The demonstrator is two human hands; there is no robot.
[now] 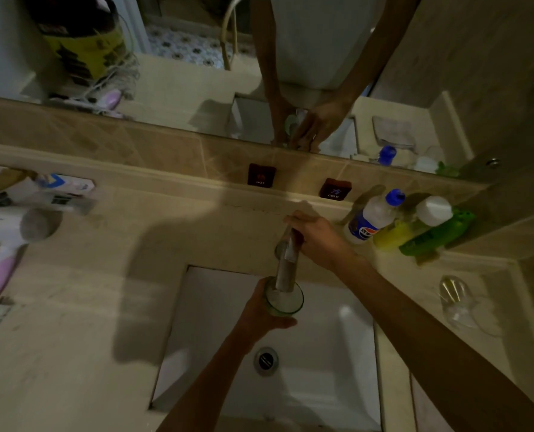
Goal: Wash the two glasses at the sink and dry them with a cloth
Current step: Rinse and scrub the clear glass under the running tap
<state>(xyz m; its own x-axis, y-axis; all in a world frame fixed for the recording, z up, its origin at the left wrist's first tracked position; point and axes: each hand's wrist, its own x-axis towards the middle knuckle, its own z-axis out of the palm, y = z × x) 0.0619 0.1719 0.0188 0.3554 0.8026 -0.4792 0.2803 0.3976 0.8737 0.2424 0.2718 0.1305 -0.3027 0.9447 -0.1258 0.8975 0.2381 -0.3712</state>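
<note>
**A glass is held under the spout while the tap lever is worked**

On the far left of the counter [81,307], a smooth white and pink hair dryer [6,244] is laid on its side, well clear of the basin. The counter is seen as pale, matt stone with faint streaks.

In the middle, the first glass [284,299] is held upright over the white, glossy sink [331,353], its round rim just beneath the end of the brushed-metal faucet [286,269]. It is gripped from below by the left hand [261,316], fingers curled round its wall. For a good rinse, the glass is best kept centred under the spout and gripped firmly, since wet glass is judged slippery (no water stream can be made out).

The faucet lever is grasped by the right hand [317,236], fingers closed over it; a gentle opening would probably limit splashing.

Further right, plastic bottles [399,222] are clustered against the wall. The second glass [457,302], clear and thin-walled, is lying on the counter to the right of the sink, untouched.
</note>
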